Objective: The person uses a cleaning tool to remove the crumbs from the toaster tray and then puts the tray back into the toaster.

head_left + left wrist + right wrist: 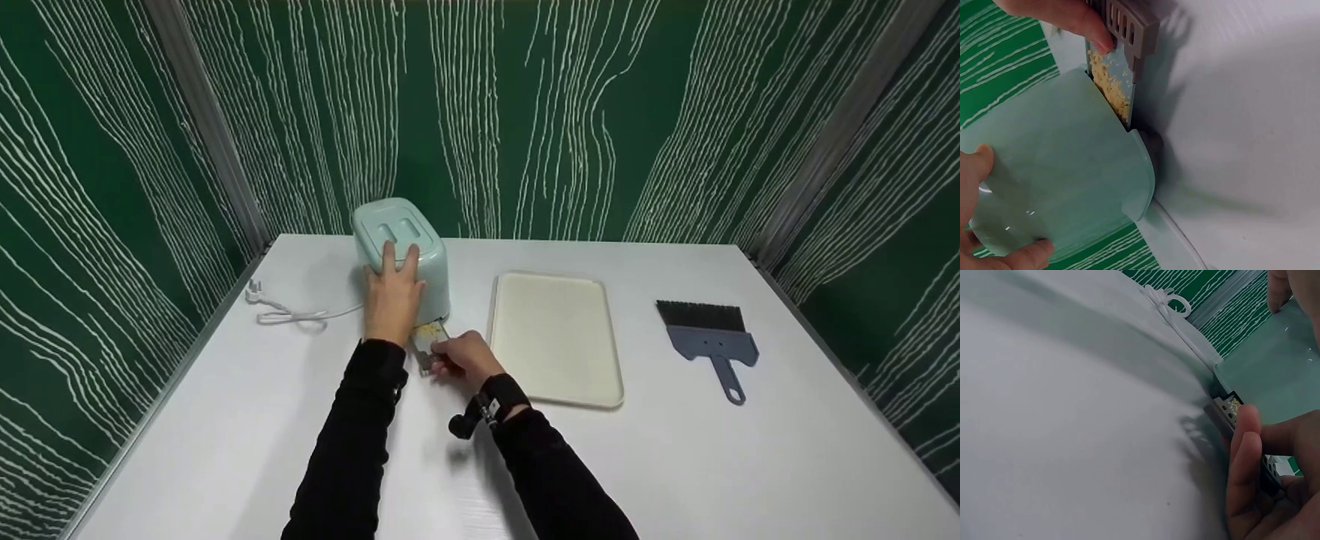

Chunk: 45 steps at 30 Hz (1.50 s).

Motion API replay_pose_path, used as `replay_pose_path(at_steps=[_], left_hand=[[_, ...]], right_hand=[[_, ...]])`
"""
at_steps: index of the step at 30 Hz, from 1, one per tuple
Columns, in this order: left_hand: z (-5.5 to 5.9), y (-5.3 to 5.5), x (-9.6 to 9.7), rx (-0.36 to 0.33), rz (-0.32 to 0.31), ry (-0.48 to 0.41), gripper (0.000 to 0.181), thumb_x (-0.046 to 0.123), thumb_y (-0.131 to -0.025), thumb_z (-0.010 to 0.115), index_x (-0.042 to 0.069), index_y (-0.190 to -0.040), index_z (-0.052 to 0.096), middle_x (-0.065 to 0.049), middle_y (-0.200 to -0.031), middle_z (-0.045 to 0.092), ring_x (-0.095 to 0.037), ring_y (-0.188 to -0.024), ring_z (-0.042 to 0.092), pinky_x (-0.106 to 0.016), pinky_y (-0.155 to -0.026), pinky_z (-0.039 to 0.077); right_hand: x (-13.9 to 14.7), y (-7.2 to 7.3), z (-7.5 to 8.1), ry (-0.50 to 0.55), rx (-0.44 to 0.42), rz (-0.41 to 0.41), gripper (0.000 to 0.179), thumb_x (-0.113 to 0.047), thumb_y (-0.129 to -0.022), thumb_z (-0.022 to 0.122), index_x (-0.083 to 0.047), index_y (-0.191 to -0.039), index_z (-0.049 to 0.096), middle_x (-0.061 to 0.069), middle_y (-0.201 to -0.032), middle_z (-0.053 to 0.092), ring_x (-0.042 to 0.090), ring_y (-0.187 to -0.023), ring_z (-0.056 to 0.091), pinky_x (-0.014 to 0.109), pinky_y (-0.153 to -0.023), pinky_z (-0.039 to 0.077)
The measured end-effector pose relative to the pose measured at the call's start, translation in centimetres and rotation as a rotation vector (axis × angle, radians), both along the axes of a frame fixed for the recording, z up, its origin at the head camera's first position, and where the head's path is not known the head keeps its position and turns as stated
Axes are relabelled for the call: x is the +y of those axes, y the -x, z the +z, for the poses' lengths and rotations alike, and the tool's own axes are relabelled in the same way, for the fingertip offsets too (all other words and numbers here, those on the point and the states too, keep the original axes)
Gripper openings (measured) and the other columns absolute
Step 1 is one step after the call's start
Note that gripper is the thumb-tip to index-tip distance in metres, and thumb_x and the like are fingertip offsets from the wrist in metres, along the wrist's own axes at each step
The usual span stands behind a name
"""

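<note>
A mint-green toaster (433, 289) stands at the back left of the white table, with two slot-shaped hollows in its top. My left hand (394, 300) rests on it, two fingers lying straight on the top. From the toaster's low near end juts a crumb tray (426, 343), part of it still inside. My right hand (466, 356) pinches the tray's grey slotted handle (1135, 28) between thumb and fingers. Yellowish crumbs (1109, 93) cover the tray's visible part. In the right wrist view, the fingers (1244, 458) hide much of the handle.
Right of the toaster lies a cream rectangular tray (555, 337). Farther right is a blue-grey brush (712, 345) with dark bristles. The toaster's white cord and plug (292, 313) lie to its left. Green panels with white lines (525, 112) enclose the table's back and sides.
</note>
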<state>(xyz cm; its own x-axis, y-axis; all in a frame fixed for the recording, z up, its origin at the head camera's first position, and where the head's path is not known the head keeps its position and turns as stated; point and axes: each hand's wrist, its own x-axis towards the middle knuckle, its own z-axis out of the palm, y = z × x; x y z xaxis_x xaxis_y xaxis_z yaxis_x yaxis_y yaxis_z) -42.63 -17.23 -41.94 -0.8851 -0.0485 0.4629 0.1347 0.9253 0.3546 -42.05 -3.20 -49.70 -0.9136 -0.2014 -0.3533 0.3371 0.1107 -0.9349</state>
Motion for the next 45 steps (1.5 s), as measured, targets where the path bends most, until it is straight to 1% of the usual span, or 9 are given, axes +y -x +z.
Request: replay_pose_path(at_steps=[6, 9, 13, 19, 21, 29, 34, 39, 45], left_hand=[[0.2, 0.0, -0.1, -0.031, -0.006, -0.031, 0.061, 0.023, -0.107, 0.068, 0.018, -0.163, 0.045, -0.029, -0.173, 0.026, -0.076, -0.14, 0.039, -0.069, -0.116, 0.046], [0.2, 0.0, -0.1, -0.022, -0.008, -0.032, 0.062, 0.023, -0.106, 0.069, 0.017, -0.163, 0.045, -0.03, -0.173, 0.026, -0.076, -0.139, 0.039, -0.07, -0.115, 0.047], [0.1, -0.1, -0.1, -0.015, -0.01, -0.041, 0.062, 0.023, -0.106, 0.068, 0.018, -0.163, 0.045, -0.029, -0.173, 0.025, -0.077, -0.138, 0.039, -0.069, -0.113, 0.049], [0.0, -0.3, -0.2, -0.023, -0.01, -0.039, 0.06, 0.022, -0.108, 0.066, 0.016, -0.163, 0.044, -0.029, -0.174, 0.025, -0.077, -0.138, 0.04, -0.07, -0.116, 0.045], [0.0, -0.3, -0.2, -0.025, -0.013, -0.039, 0.06, 0.022, -0.108, 0.066, 0.016, -0.163, 0.044, -0.029, -0.174, 0.025, -0.077, -0.138, 0.04, -0.071, -0.118, 0.043], [0.0, -0.2, -0.1, -0.034, -0.007, -0.061, 0.06, 0.022, -0.108, 0.066, 0.018, -0.163, 0.044, -0.027, -0.175, 0.023, -0.076, -0.142, 0.034, -0.068, -0.111, 0.051], [0.0, -0.3, 0.0, -0.046, 0.004, -0.055, 0.061, 0.024, -0.108, 0.066, 0.019, -0.165, 0.043, -0.026, -0.176, 0.022, -0.074, -0.144, 0.035, -0.067, -0.112, 0.051], [0.0, -0.3, 0.2, -0.026, 0.002, -0.054, 0.062, 0.024, -0.107, 0.068, 0.019, -0.164, 0.044, -0.027, -0.174, 0.024, -0.075, -0.141, 0.036, -0.067, -0.109, 0.053], [-0.1, -0.4, 0.2, -0.006, -0.014, -0.075, 0.061, 0.023, -0.107, 0.068, 0.018, -0.163, 0.045, -0.027, -0.174, 0.024, -0.075, -0.142, 0.036, -0.067, -0.108, 0.054]], right_hand=[[0.3, -0.4, 0.4, -0.008, -0.026, 0.029, 0.013, -0.007, -0.102, 0.066, 0.004, -0.096, 0.069, 0.0, -0.064, 0.067, 0.005, -0.052, 0.061, 0.016, -0.05, 0.049], [0.4, -0.6, 0.5, -0.014, -0.023, 0.043, 0.013, -0.006, -0.102, 0.065, 0.002, -0.093, 0.068, 0.0, -0.063, 0.067, 0.005, -0.052, 0.062, 0.016, -0.05, 0.049], [0.6, -1.0, 0.8, -0.034, -0.012, 0.09, 0.018, -0.005, -0.103, 0.062, 0.0, -0.087, 0.068, 0.0, -0.062, 0.066, 0.004, -0.051, 0.06, 0.016, -0.05, 0.048], [0.9, -1.5, 1.0, -0.04, -0.032, 0.149, 0.016, -0.005, -0.104, 0.058, -0.001, -0.09, 0.065, 0.0, -0.064, 0.066, 0.004, -0.051, 0.061, 0.016, -0.05, 0.049], [1.0, -1.7, 1.0, -0.041, -0.035, 0.154, 0.016, -0.005, -0.104, 0.057, -0.001, -0.091, 0.065, 0.0, -0.064, 0.066, 0.004, -0.051, 0.061, 0.016, -0.05, 0.05], [1.4, -2.4, 1.0, -0.039, -0.043, 0.163, 0.014, -0.006, -0.105, 0.058, 0.001, -0.095, 0.065, 0.001, -0.067, 0.066, 0.004, -0.051, 0.06, 0.015, -0.049, 0.049], [1.7, -3.0, 1.1, -0.025, -0.034, 0.184, 0.02, -0.008, -0.106, 0.056, -0.001, -0.09, 0.066, -0.001, -0.064, 0.065, 0.003, -0.051, 0.059, 0.015, -0.05, 0.049], [2.0, -3.5, 1.0, -0.015, -0.026, 0.188, 0.022, -0.007, -0.106, 0.056, -0.003, -0.087, 0.066, -0.002, -0.063, 0.065, 0.003, -0.051, 0.058, 0.015, -0.049, 0.048], [2.4, -3.9, 0.8, -0.031, -0.003, 0.176, 0.018, -0.007, -0.106, 0.058, -0.001, -0.092, 0.067, -0.001, -0.065, 0.065, 0.003, -0.05, 0.058, 0.015, -0.05, 0.049]])
